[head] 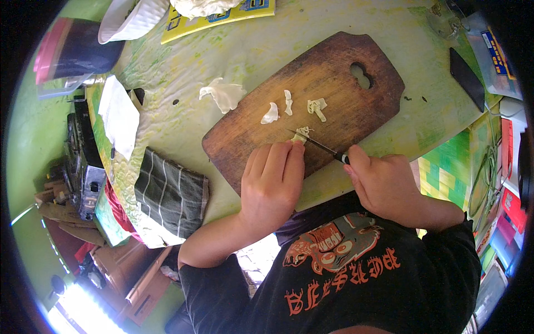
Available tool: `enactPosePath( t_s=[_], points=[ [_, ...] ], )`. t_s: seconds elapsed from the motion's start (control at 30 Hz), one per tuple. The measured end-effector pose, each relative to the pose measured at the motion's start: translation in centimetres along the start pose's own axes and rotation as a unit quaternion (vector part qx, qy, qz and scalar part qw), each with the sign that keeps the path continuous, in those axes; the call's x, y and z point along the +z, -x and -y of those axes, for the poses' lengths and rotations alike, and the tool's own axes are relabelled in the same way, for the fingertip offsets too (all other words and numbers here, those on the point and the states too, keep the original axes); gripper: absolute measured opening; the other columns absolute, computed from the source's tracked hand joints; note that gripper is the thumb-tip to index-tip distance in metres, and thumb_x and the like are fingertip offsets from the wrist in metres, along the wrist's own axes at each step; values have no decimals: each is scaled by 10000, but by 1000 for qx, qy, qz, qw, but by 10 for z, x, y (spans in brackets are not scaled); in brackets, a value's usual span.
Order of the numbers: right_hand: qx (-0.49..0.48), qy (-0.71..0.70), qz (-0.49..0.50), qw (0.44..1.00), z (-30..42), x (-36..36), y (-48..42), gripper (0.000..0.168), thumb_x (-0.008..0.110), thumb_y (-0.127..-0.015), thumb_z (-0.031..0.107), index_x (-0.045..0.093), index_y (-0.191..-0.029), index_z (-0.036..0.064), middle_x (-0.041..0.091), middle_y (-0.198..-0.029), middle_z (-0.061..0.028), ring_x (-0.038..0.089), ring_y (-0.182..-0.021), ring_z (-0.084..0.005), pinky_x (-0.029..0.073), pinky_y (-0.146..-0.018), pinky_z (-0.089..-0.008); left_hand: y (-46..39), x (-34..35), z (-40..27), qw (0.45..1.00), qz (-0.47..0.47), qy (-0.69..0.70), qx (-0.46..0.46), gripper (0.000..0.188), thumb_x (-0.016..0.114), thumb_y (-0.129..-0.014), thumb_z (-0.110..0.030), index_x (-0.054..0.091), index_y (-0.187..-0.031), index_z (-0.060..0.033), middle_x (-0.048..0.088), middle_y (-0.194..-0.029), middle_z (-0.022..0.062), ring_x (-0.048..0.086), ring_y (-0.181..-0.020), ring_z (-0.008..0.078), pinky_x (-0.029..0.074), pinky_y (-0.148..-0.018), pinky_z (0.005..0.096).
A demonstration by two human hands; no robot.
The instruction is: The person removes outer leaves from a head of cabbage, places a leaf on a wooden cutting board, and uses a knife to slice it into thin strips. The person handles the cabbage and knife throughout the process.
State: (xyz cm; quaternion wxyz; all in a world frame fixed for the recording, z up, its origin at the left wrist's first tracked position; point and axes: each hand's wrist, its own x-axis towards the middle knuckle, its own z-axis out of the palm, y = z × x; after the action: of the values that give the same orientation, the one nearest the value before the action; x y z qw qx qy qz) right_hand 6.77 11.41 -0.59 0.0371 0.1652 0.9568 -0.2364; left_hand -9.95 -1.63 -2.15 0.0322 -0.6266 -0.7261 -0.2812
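My left hand (273,179) pins a small pale leaf piece (299,136), likely cabbage, against the wooden cutting board (250,137). In my right hand (381,179) is the black handle of a knife (319,145). The knife's thin blade lies across that leaf piece, just beyond my left fingertips. Farther up the board are two narrow pale pieces, one a curved scrap (270,113) and one a slim strip (288,102). A folded cut piece (317,108) rests to their right. One larger pale leaf (221,94) lies at the board's upper left edge, partly on the tabletop.
A folded dark checked cloth (171,194) lies left of the board, with white paper (119,117) beyond it. At the far left stand a white bowl (131,21) and a pink-lidded container (79,50). A dark flat phone-like object (467,79) is at the right table edge.
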Motion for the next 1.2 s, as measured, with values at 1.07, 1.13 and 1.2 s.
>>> enactPosePath(
  t_s=[1.07,1.13,1.2],
  points=[
    [73,86,9,994,8,14,5,219,566,-916,284,489,-851,89,587,-522,-89,623,-461,-290,487,-417,-415,0,3,-1,1000,7,-23,19,229,651,-692,-3,629,-910,63,581,-828,126,587,-713,249,494,-634,344],
    [78,99,20,992,6,12,13,222,569,-914,283,486,-847,88,585,-523,-90,620,-462,-296,487,-419,-417,-1,3,-2,1000,3,-20,7,212,662,-690,13,632,-897,46,590,-817,123,592,-705,257,492,-624,351],
    [81,100,26,991,6,8,19,224,567,-915,280,482,-840,86,580,-523,-93,616,-460,-303,486,-421,-417,-1,4,-4,1000,-6,-14,-9,191,682,-689,48,640,-872,12,608,-797,118,603,-696,271,489,-608,365]
  ],
)
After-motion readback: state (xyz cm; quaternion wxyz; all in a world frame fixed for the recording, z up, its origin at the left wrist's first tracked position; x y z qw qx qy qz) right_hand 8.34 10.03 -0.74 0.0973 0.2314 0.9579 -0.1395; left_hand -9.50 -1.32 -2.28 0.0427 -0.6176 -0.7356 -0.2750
